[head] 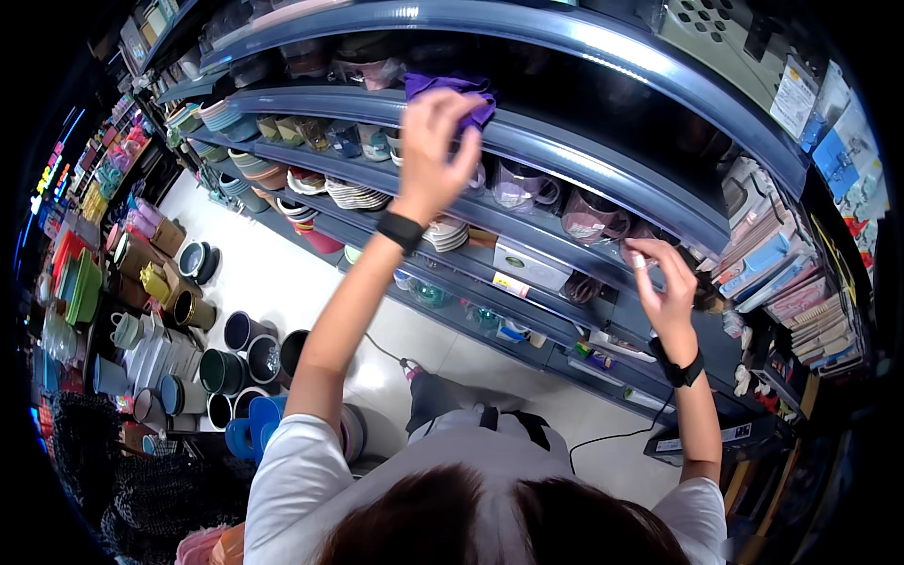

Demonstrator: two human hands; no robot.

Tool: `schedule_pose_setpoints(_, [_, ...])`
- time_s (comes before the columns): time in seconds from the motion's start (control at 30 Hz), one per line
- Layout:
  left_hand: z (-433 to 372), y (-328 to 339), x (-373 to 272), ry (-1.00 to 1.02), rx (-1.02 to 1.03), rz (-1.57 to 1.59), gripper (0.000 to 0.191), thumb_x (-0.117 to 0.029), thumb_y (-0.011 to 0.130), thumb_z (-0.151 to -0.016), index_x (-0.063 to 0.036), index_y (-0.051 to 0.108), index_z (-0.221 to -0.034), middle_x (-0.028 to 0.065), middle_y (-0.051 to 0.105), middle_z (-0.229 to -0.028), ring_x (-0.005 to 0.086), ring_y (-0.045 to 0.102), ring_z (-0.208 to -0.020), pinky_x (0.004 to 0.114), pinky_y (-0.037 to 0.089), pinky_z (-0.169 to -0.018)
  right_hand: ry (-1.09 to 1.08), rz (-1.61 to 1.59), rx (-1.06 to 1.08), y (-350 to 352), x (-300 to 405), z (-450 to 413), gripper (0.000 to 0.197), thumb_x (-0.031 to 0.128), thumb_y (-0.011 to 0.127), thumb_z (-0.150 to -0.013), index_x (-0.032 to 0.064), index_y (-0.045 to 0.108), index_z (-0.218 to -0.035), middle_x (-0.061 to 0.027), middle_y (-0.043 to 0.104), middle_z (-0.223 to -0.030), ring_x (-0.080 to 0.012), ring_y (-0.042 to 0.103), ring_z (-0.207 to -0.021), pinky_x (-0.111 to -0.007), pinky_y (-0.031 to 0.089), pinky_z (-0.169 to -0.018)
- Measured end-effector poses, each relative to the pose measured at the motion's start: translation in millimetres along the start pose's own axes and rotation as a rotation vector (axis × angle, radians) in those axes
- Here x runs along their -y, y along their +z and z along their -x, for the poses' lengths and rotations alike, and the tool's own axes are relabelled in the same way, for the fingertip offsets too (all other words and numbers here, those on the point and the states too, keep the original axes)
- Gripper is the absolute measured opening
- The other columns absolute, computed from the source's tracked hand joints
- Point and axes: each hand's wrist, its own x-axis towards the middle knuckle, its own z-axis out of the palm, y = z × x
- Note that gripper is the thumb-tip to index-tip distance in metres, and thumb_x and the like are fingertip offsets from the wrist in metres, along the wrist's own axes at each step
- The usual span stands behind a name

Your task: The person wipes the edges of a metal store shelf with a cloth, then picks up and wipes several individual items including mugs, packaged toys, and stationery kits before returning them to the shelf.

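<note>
My left hand, blurred, is raised in front of a purple cloth that lies crumpled over the lip of a grey shelf. Its fingers curl over the cloth with the thumb apart; whether they grip it is unclear. Off to the right, my right hand hovers by the end of the mug shelf, fingers spread and nothing seen in them. A white wrap or tip shows on its thumb. Closest to it is a pink mug in clear plastic, with a lilac wrapped mug further left.
Lower shelves hold stacked plates, bowls and a white box. Several plant pots stand on the floor at left. A black cable crosses the floor near a dark box. Packaged goods fill the right side.
</note>
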Motion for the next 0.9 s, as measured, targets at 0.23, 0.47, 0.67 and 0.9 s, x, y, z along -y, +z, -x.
schedule_pose_setpoints(0.23, [-3.4,15.6,78.3,-0.083,0.271,-0.221,0.053,-0.041,0.071,-0.084,-0.0100,0.061,-0.127,0.0129,0.056,-0.114,0.0361,0.047,-0.109,0.045,0.040,-0.098,-0.192,-0.112,0.034,46.5,32.2,-31.7,0.017,0.002,0.068,-0.082,0.0026,0.069,-0.099,-0.0127,0.071,-0.094,-0.0297,0.069,-0.087,-0.037,0.054,-0.079])
schedule_pose_setpoints(0.47, [-16.9,58.1,13.3,0.081,0.343,-0.034,0.049,-0.033,0.073,-0.083,-0.0100,0.063,-0.125,0.0108,0.058,-0.111,0.0330,0.051,-0.101,0.042,0.044,-0.091,-0.177,-0.026,0.016,44.4,16.3,-57.3,0.030,0.006,0.067,-0.084,0.0036,0.063,-0.113,-0.0118,0.067,-0.116,-0.0307,0.063,-0.107,-0.040,0.050,-0.092])
schedule_pose_setpoints(0.67, [-18.9,125.4,-99.6,0.156,0.314,0.215,0.054,-0.028,0.073,-0.079,-0.0093,0.058,-0.127,0.0136,0.057,-0.114,0.0350,0.051,-0.105,0.045,0.044,-0.092,0.008,0.254,0.027,-5.7,-11.9,-63.5,0.070,0.010,0.072,-0.079,0.0070,0.042,-0.142,-0.0167,0.041,-0.148,-0.0382,0.042,-0.134,-0.048,0.032,-0.113])
schedule_pose_setpoints(0.9, [-30.2,163.9,-170.3,0.214,0.450,0.425,0.064,-0.009,0.073,-0.074,-0.0082,0.051,-0.134,0.0142,0.054,-0.118,0.0350,0.052,-0.104,0.044,0.047,-0.093,0.185,0.272,0.254,-88.7,-51.0,-47.8,0.068,0.005,0.075,-0.072,0.0029,0.048,-0.134,-0.0163,0.051,-0.137,-0.0373,0.044,-0.130,-0.043,0.037,-0.109])
